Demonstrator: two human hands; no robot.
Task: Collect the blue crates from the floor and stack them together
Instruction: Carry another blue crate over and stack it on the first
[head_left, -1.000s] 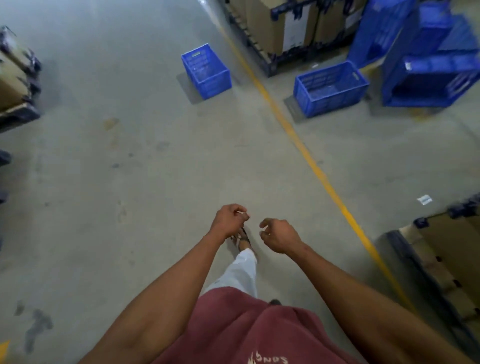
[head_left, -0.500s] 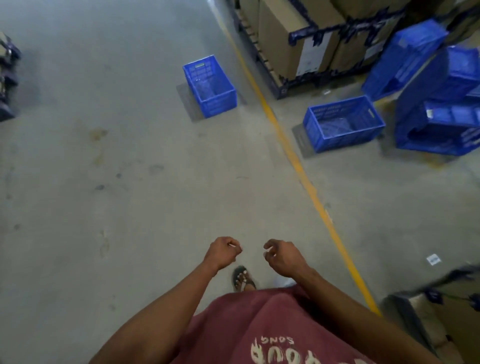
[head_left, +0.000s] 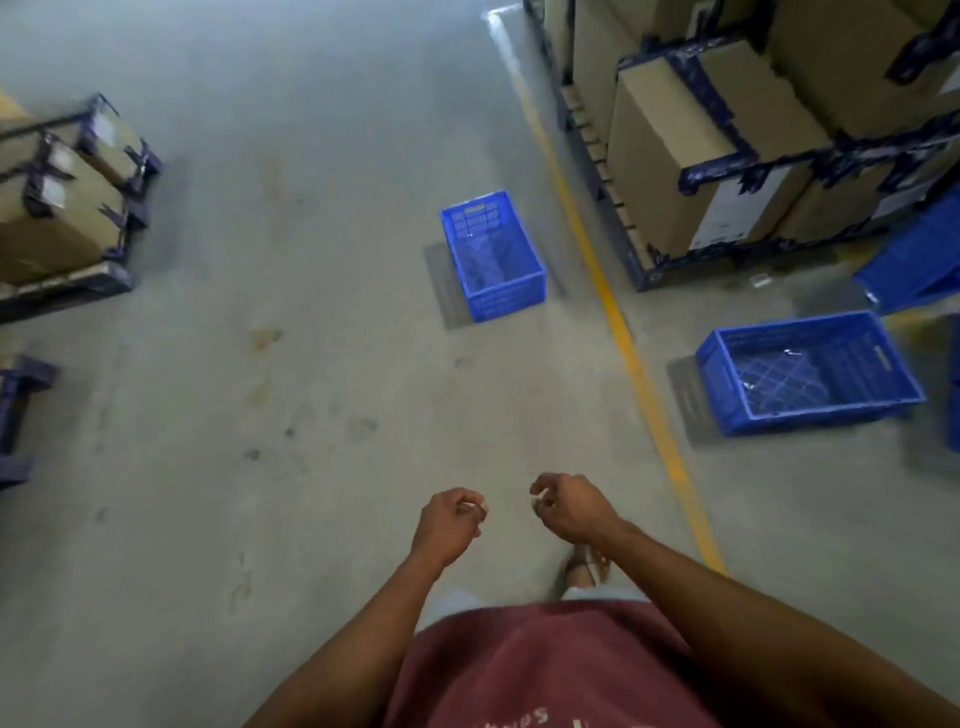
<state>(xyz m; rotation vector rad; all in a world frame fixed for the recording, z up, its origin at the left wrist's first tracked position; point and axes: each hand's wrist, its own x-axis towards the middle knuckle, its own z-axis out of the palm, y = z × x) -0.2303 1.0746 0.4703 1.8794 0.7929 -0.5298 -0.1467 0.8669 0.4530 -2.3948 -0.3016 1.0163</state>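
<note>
Boxed pallets (head_left: 727, 171) are kept behind the yellow line (head_left: 613, 312), leaving the aisle floor (head_left: 260, 415) open. Two blue crates (head_left: 491, 257) (head_left: 810, 371) are set upright there, well apart. Both hands (head_left: 449, 522) (head_left: 569, 506) are held loosely curled, grasping nothing.

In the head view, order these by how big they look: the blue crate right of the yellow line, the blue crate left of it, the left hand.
1. Right crate, though it is nearer.
2. Left crate.
3. Left hand.
</note>
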